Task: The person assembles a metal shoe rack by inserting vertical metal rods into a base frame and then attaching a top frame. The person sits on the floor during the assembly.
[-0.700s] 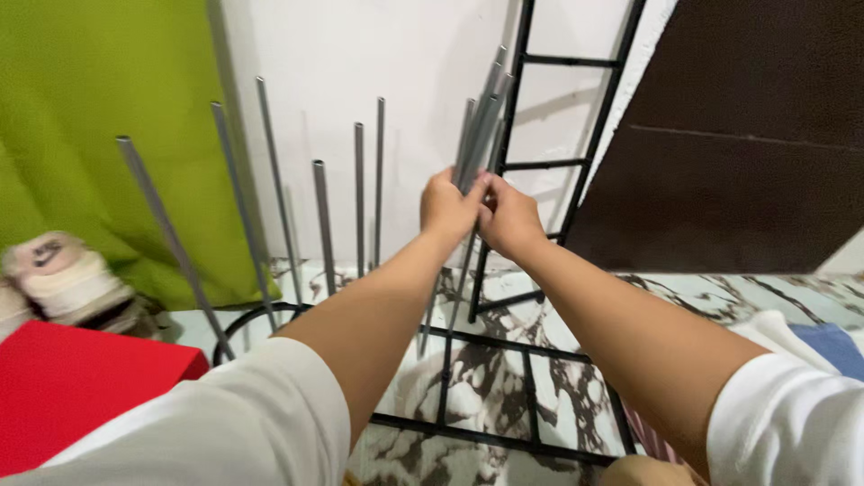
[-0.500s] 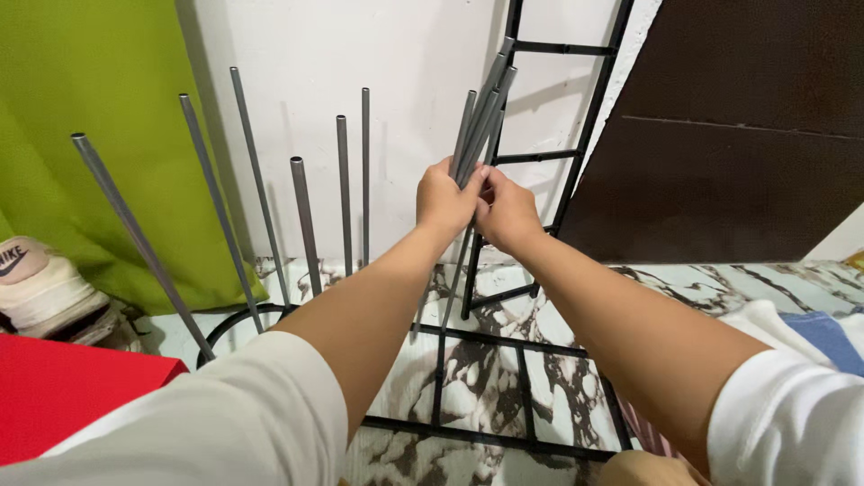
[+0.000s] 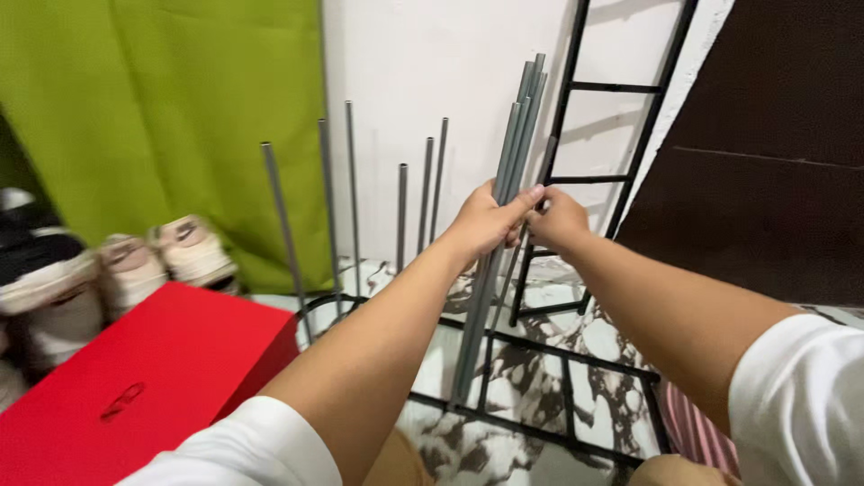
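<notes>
Hands first: your left hand (image 3: 486, 220) sits at the centre of the frame with its grip closed around a bundle of grey metal rods (image 3: 513, 153), the fingers wrapped across the rods about midway up their length. Your right hand (image 3: 558, 220) is just beside it, to the right, touching the same bundle from behind; its grip looks curled onto the rods, though the left hand hides most of the fingers, so you cannot tell exactly how it holds. The bundle stands nearly upright, leaning slightly to the upper right, with its lower ends down by a black metal frame (image 3: 540, 423) lying on the marble-patterned floor (image 3: 531, 369). Left of your hands, several single grey rods (image 3: 349, 198) stand upright, apart from each other. A black ladder-like frame (image 3: 621, 88) leans on the white wall at the upper right. A red box (image 3: 135, 378) fills the lower left, with shoes (image 3: 189, 252) behind it before a green curtain (image 3: 162, 108)
</notes>
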